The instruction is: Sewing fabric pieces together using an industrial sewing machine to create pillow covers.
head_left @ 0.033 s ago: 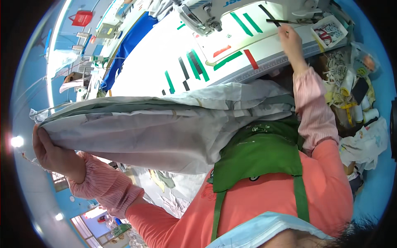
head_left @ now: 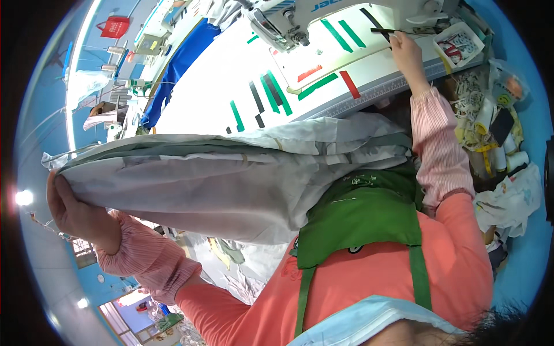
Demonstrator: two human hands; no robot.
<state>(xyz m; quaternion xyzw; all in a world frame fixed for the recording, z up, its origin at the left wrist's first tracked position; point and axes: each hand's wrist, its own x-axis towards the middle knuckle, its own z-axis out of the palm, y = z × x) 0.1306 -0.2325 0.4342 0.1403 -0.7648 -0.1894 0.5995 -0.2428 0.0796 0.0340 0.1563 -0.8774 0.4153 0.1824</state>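
Grey cloth [head_left: 231, 187]: pinched by fingers of left hand [head_left: 85, 213], left of needle head [head_left: 281, 27]. Right of needle head: right hand [head_left: 408, 56] at dark tool [head_left: 381, 30], cannot tell finger grip.

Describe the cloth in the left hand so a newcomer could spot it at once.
Find the white sewing machine on its bright table. Below the table's near edge, a long pale grey cloth stretches from the left hand toward the green apron. A darker grey-green band along its length sets it apart from the blue cloth.
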